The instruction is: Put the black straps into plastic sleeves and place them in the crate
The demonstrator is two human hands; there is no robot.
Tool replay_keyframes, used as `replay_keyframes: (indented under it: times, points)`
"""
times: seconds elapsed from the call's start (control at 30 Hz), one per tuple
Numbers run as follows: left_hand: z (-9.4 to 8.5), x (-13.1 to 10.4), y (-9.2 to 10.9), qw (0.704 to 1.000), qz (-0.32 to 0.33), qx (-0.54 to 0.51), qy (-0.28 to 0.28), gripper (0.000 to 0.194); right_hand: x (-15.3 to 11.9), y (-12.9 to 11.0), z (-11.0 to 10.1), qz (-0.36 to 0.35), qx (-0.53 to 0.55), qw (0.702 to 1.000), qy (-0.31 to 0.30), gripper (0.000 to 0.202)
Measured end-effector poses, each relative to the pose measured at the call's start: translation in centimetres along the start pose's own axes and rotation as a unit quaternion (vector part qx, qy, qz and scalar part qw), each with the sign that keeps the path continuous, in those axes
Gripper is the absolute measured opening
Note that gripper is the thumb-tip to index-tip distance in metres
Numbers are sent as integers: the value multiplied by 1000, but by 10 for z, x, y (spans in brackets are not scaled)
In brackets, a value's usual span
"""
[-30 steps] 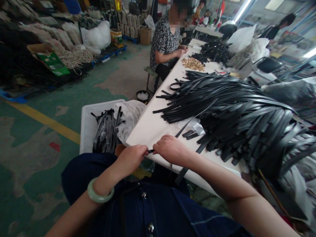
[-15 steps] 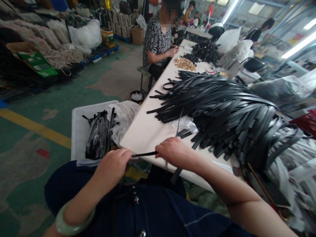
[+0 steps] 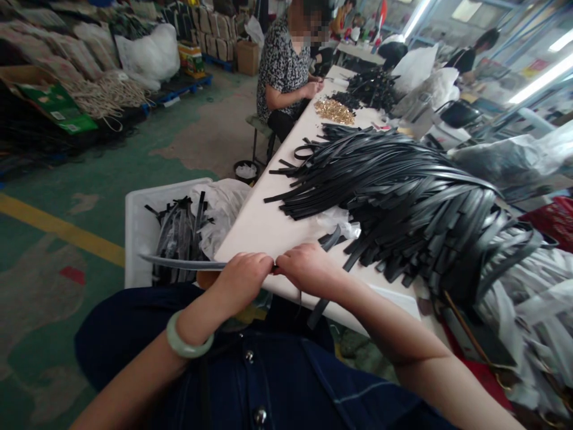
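Observation:
A long dark strap (image 3: 181, 263) runs leftward from my left hand (image 3: 245, 276), its free end over the white bin. My left hand is closed around the strap near the table's front corner. My right hand (image 3: 308, 269) meets it fingertip to fingertip, pinching the strap's short dark end between the two hands. The fingers hide most of that end. To the right of my right hand lies a big heap of black straps (image 3: 403, 191) on the white table (image 3: 250, 233).
A white plastic bin (image 3: 138, 227) with black strips and a white bag (image 3: 219, 209) stands left of the table. Gold metal pieces (image 3: 333, 111) lie further back, near a seated person (image 3: 284, 71). Clear plastic wrapping (image 3: 340, 222) sits before the heap.
My left hand has slid right to meet my right hand, closing the stretch of strap between them. The strap's tail now sticks out leftward instead of standing up behind my right hand.

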State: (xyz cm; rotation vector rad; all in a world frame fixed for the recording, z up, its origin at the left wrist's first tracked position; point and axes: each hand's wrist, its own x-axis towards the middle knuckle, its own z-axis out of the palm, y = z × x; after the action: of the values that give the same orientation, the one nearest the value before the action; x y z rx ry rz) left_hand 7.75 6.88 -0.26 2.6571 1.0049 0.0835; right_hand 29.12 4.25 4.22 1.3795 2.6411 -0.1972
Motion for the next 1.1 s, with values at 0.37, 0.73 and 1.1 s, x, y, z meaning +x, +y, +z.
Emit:
replay_keyframes:
  times: [0.37,0.73,1.1]
  points:
    - [8,5,-11,1000,-8,-12,-17,14,3,8,6,26,26,999,-33,31]
    - [16,14,-11,994,-3,-102,-37,22,-7,18,9,59,49,997,-14,29]
    - [1,36,15,868,-81,-488,34,29,22,-34,75,38,698,671,247,73]
